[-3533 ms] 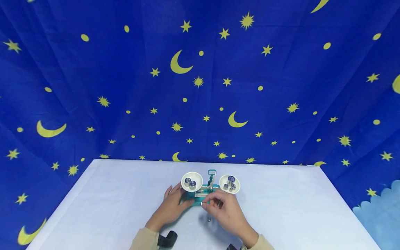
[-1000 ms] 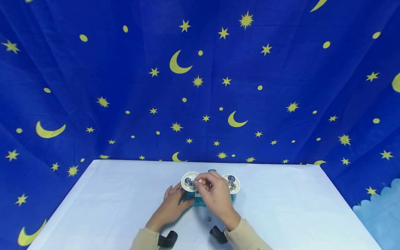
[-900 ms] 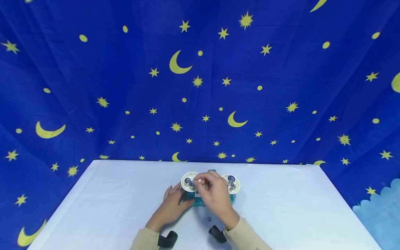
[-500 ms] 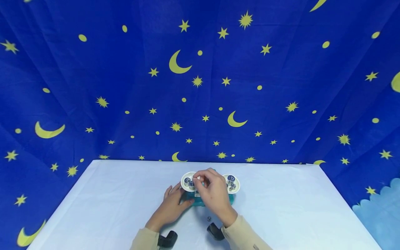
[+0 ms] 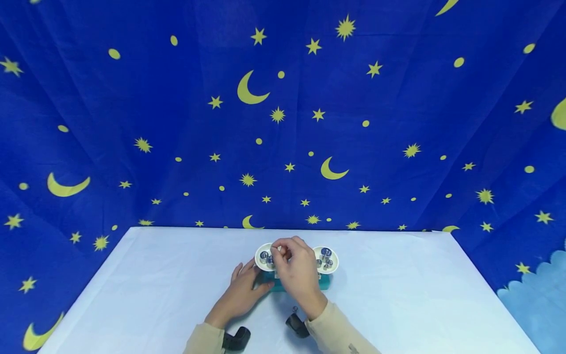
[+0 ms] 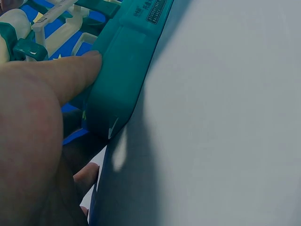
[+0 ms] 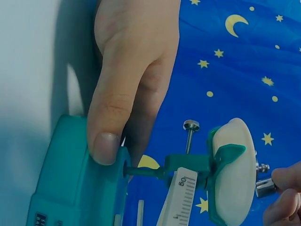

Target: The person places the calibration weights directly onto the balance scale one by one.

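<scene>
A teal toy balance scale (image 5: 325,283) with two white pans stands mid-table. My left hand (image 5: 240,296) grips the left end of its base, thumb on the front and fingers around behind; the left wrist view shows the thumb (image 6: 77,70) on the teal plastic. Over the left pan (image 5: 260,266), my right hand (image 5: 298,270) pinches a small metal weight, mostly hidden by the fingers in the head view. In the right wrist view, a silver cylinder (image 7: 266,188) shows at its fingertips, beside the pan. Two metal weights (image 5: 264,256) show in the left pan.
The right pan (image 5: 334,262) holds several metal weights. Another small weight (image 5: 295,309) lies on the white table (image 5: 411,295) in front of the scale, near the black camera (image 5: 298,325) on the right wrist. A blue curtain (image 5: 177,123) with moons and stars hangs behind.
My right hand has gone from in front of the scale's base up and left to over the left pan, lately edging slightly further left. The left hand stays on the base.
</scene>
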A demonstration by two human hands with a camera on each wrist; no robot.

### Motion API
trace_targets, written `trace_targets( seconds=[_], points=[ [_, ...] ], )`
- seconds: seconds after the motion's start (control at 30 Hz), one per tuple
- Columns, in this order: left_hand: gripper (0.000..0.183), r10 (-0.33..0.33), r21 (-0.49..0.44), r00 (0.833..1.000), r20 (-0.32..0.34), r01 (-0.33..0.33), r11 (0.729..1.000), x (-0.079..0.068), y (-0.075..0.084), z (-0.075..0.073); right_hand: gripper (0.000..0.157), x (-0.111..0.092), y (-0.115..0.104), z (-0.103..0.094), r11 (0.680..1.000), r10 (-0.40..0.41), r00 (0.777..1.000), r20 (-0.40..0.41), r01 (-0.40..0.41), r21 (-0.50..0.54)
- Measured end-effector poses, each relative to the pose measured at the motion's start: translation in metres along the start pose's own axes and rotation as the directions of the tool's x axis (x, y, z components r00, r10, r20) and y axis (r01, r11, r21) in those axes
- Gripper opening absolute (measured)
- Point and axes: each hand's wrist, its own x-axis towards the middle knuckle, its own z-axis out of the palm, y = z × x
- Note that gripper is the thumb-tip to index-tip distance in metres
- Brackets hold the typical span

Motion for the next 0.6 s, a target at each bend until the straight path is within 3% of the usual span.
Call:
trace_targets(
  seconds=[0.6],
  points=[
    [0.071, 0.029, 0.000, 0.999, -0.020, -0.029, 1.000, -0.0011, -0.0005, -0.0005, 0.005, 0.0096, -0.0065, 0.0054, 0.998, -0.012, 0.997, 0.081, 0.017, -0.056]
  ],
)
